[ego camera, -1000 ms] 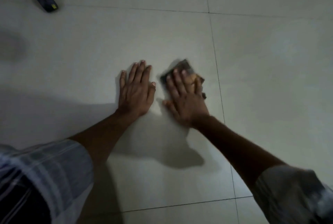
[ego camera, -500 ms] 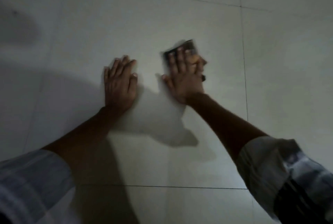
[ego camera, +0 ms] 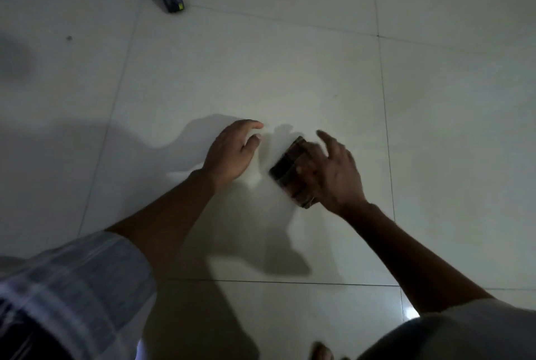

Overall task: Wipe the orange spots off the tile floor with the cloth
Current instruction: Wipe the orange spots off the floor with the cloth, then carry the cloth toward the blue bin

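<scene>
A dark folded cloth (ego camera: 290,169) with brownish stripes is tilted up on edge over the pale tile floor (ego camera: 261,75). My right hand (ego camera: 333,174) grips its right side, index finger stretched forward. My left hand (ego camera: 232,153) hovers just left of the cloth, lifted off the tile, fingers loosely curled and holding nothing. No orange spots stand out in this dim light. A faint small mark (ego camera: 336,95) lies on the tile beyond the hands.
A dark object with a small yellow-green mark (ego camera: 172,1) stands at the far left of the floor. A small dark speck (ego camera: 69,38) sits further left. Grout lines cross the floor. A toe (ego camera: 320,352) shows at the bottom edge.
Both hands were flat on the floor, the right pressing the cloth. Now the left hand has lifted and the right hand has tipped the cloth up on edge.
</scene>
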